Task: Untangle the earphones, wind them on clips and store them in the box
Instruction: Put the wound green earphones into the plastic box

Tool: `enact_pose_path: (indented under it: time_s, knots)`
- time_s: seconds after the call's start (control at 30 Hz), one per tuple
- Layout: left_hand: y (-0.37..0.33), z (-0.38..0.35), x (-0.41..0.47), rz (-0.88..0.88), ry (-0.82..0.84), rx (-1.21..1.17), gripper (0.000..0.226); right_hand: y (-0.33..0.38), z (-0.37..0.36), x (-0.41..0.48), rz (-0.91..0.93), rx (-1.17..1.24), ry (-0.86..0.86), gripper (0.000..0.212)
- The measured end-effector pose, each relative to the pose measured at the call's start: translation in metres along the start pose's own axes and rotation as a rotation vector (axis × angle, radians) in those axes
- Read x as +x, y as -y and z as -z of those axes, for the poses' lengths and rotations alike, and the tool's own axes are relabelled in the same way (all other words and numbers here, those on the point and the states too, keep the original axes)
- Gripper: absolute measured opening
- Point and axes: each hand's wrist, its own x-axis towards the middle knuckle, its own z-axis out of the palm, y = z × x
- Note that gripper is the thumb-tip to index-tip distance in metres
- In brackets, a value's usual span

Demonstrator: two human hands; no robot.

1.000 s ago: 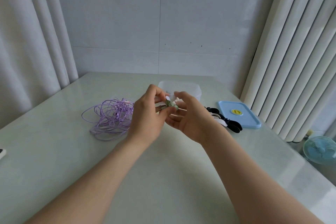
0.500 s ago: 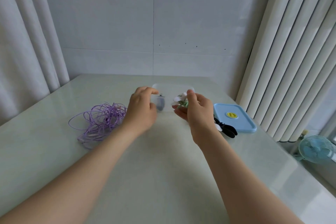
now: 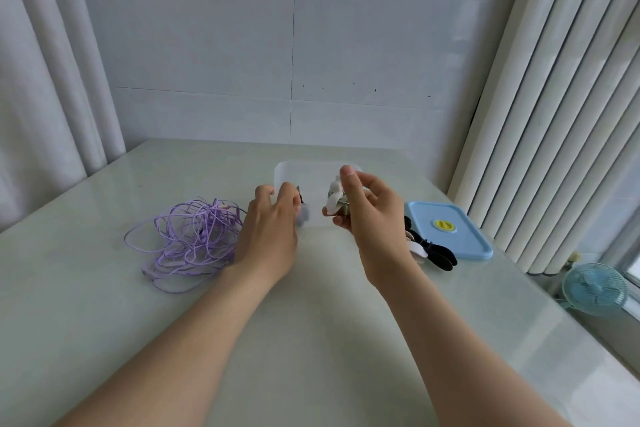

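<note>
A translucent white box (image 3: 313,174) stands open at the middle of the pale table (image 3: 318,322). My left hand (image 3: 268,229) holds the box by its near left wall, fingers curled over the rim. My right hand (image 3: 367,215) pinches a white clip wound with earphone cord (image 3: 335,198) just above the box's near right side. Something dark lies inside the box behind my left fingers. A tangle of purple earphones (image 3: 188,239) lies on the table to the left. Spare black and white clips (image 3: 427,248) lie to the right, partly hidden by my right wrist.
The blue box lid (image 3: 450,236) with a yellow sticker lies at the right, close to the table edge. White curtains hang on both sides and a tiled wall stands behind. A small blue fan (image 3: 594,288) sits below the table's right edge.
My hands parted. The left let go of the wound clip and took hold of the box wall. The right carried the clip forward over the box.
</note>
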Motion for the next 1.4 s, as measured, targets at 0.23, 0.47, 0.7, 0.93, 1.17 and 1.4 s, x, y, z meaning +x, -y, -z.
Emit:
enact_pose_path:
  time_s: [0.23,0.47,0.7,0.93,1.17,1.4]
  knots:
    - [-0.003,0.007,-0.004,0.054,-0.04,-0.077,0.03,-0.004,-0.03,0.033,0.353,-0.661,0.056,0.053]
    - [0.002,0.003,0.001,0.079,-0.12,-0.119,0.036,-0.002,-0.056,0.07,0.201,-1.108,0.115,0.024]
    - [-0.003,0.005,-0.001,0.061,-0.118,-0.116,0.032,0.01,-0.065,0.069,-0.059,-1.322,0.265,0.011]
    - [-0.002,0.004,0.003,0.103,-0.221,-0.254,0.027,-0.02,-0.078,0.058,0.041,-1.386,0.169,0.025]
    - [0.003,0.011,0.003,0.033,-0.243,-0.168,0.027,-0.037,-0.077,0.043,0.201,-1.538,0.097,0.052]
    - [-0.013,0.047,0.001,0.018,-0.487,-0.135,0.036,-0.021,-0.067,0.016,0.483,-1.485,0.092,0.028]
